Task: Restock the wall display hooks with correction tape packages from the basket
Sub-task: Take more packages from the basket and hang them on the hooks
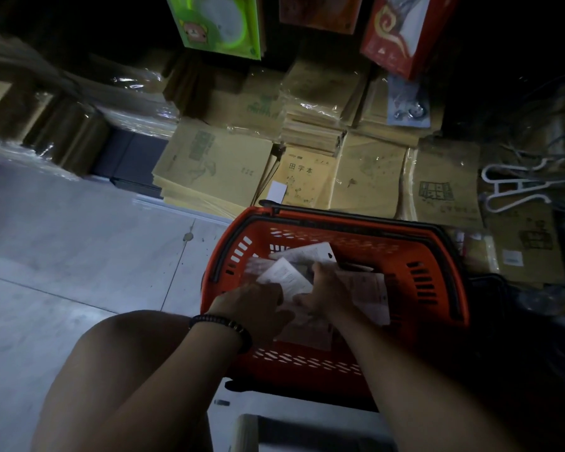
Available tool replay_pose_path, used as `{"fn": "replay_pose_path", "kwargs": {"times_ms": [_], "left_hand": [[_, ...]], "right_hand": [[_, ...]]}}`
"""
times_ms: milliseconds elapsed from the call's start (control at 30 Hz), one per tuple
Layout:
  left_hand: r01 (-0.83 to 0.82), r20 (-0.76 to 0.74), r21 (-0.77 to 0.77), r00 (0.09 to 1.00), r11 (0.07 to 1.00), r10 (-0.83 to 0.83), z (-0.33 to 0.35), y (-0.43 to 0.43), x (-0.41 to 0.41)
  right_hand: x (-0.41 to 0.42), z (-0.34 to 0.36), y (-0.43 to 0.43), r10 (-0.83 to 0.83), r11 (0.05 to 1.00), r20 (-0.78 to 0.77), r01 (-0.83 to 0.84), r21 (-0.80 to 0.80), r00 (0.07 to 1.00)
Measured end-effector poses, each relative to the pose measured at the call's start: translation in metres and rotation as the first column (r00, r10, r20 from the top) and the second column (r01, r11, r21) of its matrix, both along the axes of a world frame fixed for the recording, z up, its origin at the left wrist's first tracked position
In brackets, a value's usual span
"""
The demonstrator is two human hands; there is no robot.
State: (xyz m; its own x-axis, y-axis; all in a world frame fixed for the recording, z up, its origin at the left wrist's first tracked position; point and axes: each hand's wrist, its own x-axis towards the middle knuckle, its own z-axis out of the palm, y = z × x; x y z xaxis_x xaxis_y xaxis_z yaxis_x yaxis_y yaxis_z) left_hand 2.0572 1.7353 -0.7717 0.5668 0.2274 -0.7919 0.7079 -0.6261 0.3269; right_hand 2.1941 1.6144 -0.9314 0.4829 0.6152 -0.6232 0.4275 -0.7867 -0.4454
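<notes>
Two hands (253,309) (325,287), several packages (307,256), one basket (437,252)

The basket (356,238) was orange-red with black handles (340,214), the packages (286,276) white with small dark print, the notebooks (369,172) tan, the floor (79,256) pale grey.

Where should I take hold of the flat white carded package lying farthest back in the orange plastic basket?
I'd pinch the white carded package at its far corner by the dark hang hole, from above. It lies flat atop the pile in the orange basket, that end bare; the right hand covers its near end.
</notes>
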Motion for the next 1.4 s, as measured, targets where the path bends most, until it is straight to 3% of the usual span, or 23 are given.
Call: {"fn": "replay_pose_path", "kwargs": {"times_ms": [100, 233, 367, 467, 533, 600, 633, 700, 733, 767, 867, 1100, 1200, 1300, 1400], "left_hand": [[-0.012, -0.032, -0.004, 0.999, 1.0, 0.012, 0.004, 0.001, -0.001], [-0.063, -0.031, -0.018, 0.998, 0.998, 0.063, 0.006, 0.006, -0.005], [-0.107, -0.04, 0.042, 0.993, 0.993, 0.109, 0.009, 0.012, -0.007], [-0.334, 0.124, 0.092, 0.939, 0.938, 0.322, 0.023, 0.016, -0.009], [-0.57, 0.245, -0.072, 0.785, 0.819, 0.568, 0.039, 0.017, -0.006], [-0.734, 0.197, -0.314, 0.57, 0.602, 0.798, 0.056, 0.02, -0.006], [-0.786, 0.079, -0.435, 0.453, 0.439, 0.888, 0.066, 0.019, -0.008], [-0.807, -0.225, -0.575, 0.313, 0.133, 0.923, 0.089, 0.017, -0.015], [-0.796, -0.337, -0.605, 0.294, 0.034, 0.894, 0.099, 0.015, -0.018], [-0.764, -0.386, -0.645, 0.32, -0.005, 0.865, 0.113, 0.011, -0.021], [-0.644, -0.38, -0.765, 0.448, -0.003, 0.809, 0.148, 0.0, -0.024], [-0.435, -0.13, -0.892, 0.501, 0.119, 0.856, 0.218, -0.017, -0.021], [-0.353, -0.035, -0.921, 0.5, 0.166, 0.866, 0.249, -0.025, -0.02], [-0.25, 0.077, -0.943, 0.479, 0.22, 0.874, 0.282, -0.03, -0.014], [-0.233, 0.168, -0.932, 0.396, 0.276, 0.903, 0.311, -0.029, -0.007]], "right_hand": [[-0.006, 0.005, -0.003, 0.024, 0.999, -0.08, -0.02, 0.049, 0.997], [-0.005, 0.021, -0.007, 0.089, 0.989, -0.054, -0.082, 0.12, 0.995], [0.002, 0.047, -0.019, 0.041, 0.97, -0.003, -0.039, 0.241, 0.999], [0.007, 0.082, -0.028, -0.041, 0.931, 0.012, 0.034, 0.363, 0.999], [0.008, 0.11, -0.035, -0.062, 0.892, 0.029, 0.043, 0.45, 0.998], [0.009, 0.138, -0.041, -0.091, 0.86, 0.076, 0.04, 0.509, 0.993], [0.008, 0.153, -0.045, -0.111, 0.844, 0.091, 0.046, 0.534, 0.99], [0.01, 0.183, -0.05, -0.127, 0.801, 0.101, 0.042, 0.597, 0.987], [0.011, 0.196, -0.052, -0.128, 0.784, 0.11, 0.032, 0.619, 0.986], [0.011, 0.214, -0.054, -0.129, 0.767, 0.123, 0.02, 0.641, 0.984], [0.009, 0.263, -0.059, -0.122, 0.72, 0.238, -0.079, 0.69, 0.964], [0.011, 0.347, -0.071, -0.13, 0.654, 0.493, -0.299, 0.695, 0.86], [0.016, 0.385, -0.074, -0.083, 0.593, 0.602, -0.446, 0.67, 0.794], [0.019, 0.432, -0.079, -0.027, 0.62, 0.67, -0.514, 0.593, 0.742], [0.021, 0.478, -0.085, 0.12, 0.651, 0.664, -0.564, 0.509, 0.738]]}}
